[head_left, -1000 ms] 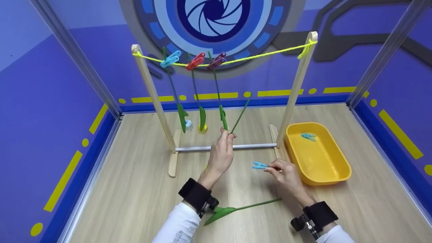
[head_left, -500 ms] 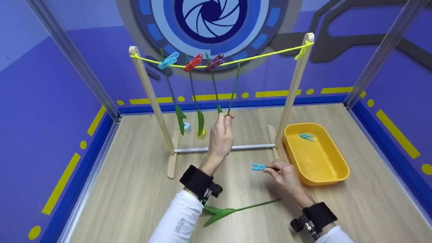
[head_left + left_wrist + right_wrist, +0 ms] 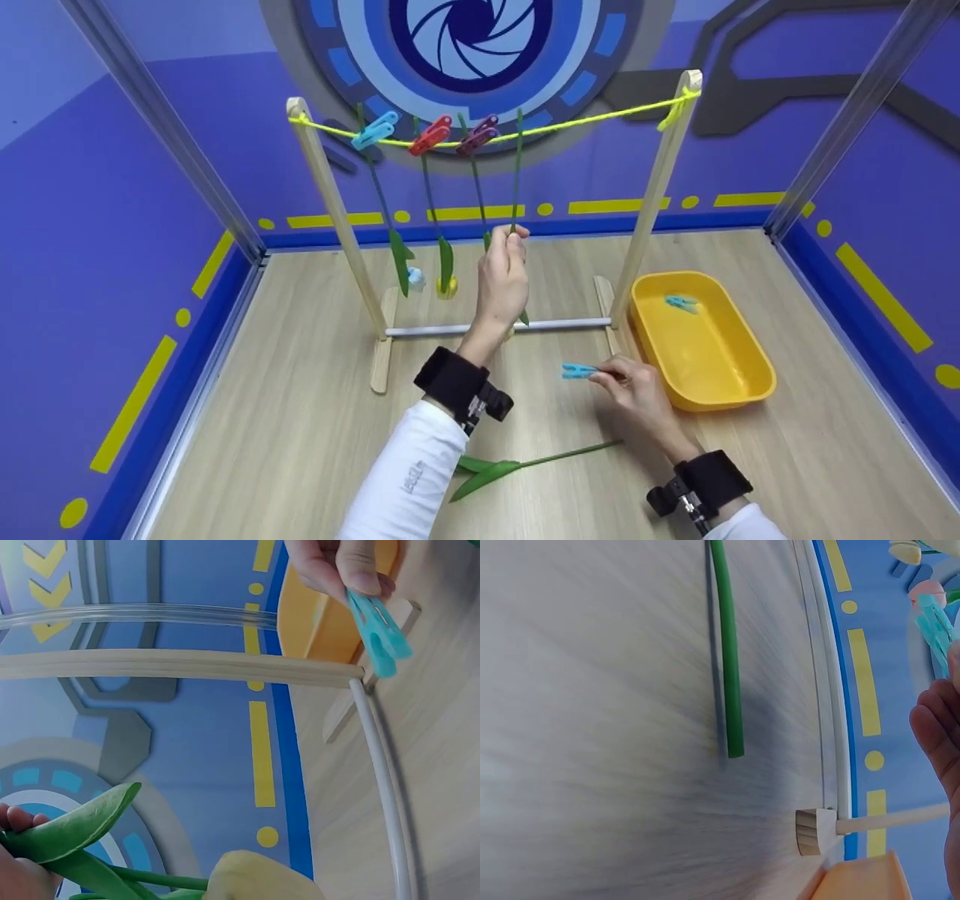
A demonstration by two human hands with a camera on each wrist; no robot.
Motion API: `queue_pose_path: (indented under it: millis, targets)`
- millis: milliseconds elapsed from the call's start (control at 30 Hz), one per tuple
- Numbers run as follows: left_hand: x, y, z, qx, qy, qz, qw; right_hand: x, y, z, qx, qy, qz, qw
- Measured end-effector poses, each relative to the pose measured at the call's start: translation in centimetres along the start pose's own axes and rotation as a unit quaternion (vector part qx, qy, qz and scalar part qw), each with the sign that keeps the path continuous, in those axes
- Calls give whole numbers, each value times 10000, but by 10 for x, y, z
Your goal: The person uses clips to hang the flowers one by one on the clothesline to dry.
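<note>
My left hand grips an artificial tulip upside down, its stem pointing up and the tip overlapping the yellow string in the head view. Its cream bloom shows below the hand in the left wrist view. Lower right, my right hand pinches a light-blue clothespin near the yellow tub. Along the string, light-blue, red and purple clothespins hold three hanging tulips. Blue and yellow blooms show on two; my left hand hides the third's lower end in the head view.
Wooden posts and a white crossbar form the string's stand. Right of it is the yellow tub, with a teal clothespin inside. Another tulip lies on the table, partly behind my left arm.
My left hand has moved up and slightly right, bringing the tulip's stem from a slant to nearly upright, its tip up at the string. My right hand stays nearly still with the clothespin.
</note>
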State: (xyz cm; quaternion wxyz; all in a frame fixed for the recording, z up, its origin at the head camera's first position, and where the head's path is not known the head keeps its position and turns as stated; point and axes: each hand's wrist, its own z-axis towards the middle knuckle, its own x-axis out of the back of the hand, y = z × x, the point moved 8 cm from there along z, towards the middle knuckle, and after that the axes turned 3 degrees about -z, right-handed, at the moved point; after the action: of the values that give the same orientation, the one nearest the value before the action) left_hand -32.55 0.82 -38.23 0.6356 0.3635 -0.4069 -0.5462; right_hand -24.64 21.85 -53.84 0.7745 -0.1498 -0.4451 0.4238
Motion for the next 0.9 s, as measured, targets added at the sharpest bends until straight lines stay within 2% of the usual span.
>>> queue_pose_path:
  millis: [133, 333, 467, 600, 900]
  targets:
    - [1, 1, 4, 66, -48, -237, 9997, 1, -1, -1, -80, -34, 9, 10000]
    - [0, 1, 7, 151, -82, -299, 9994, 9, -1, -1, -128, 4, 84, 9999]
    - [-2, 0, 6, 166, -98, -305, 9993, 16, -8, 4, 120, 147, 3, 9998]
    - [-4, -1, 5, 193, -145, -253, 9994, 24, -19, 13, 449, 283, 143, 9985]
    - [-6, -5, 4, 243, -147, -276, 9992, 51, -42, 41, 803, 791, 433, 9927]
